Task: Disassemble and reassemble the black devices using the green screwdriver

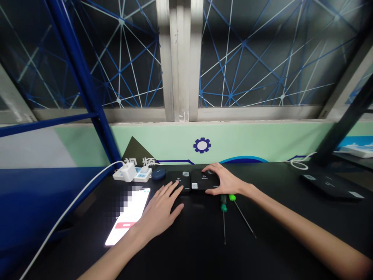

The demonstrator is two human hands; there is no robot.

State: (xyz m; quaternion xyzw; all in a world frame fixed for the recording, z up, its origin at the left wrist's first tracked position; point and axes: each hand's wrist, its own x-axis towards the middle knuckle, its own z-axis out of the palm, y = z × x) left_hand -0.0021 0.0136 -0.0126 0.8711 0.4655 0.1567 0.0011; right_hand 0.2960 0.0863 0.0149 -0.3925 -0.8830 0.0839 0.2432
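Two flat black boxes with small white logos and stickers lie side by side near the wall. On the left black box [171, 177] rest the fingertips of my left hand [161, 208], its fingers spread and thumb out. My right hand [225, 179] spans the right black box [201, 181], fingers over its far edge and thumb at its near edge. Below my right hand lie two screwdrivers, a dark green one [223, 207] and a bright green one [233, 197], shafts toward me. A lit phone [129, 217] lies beside my left hand, partly covered by my wrist.
A white power strip [144, 175] with a charger [128, 172] and a trailing white cable stands at the back left. A dark blue rounded object [159, 174] sits next to it. Another flat black device [330, 186] is at the right. Blue frame posts and a window bound the table.
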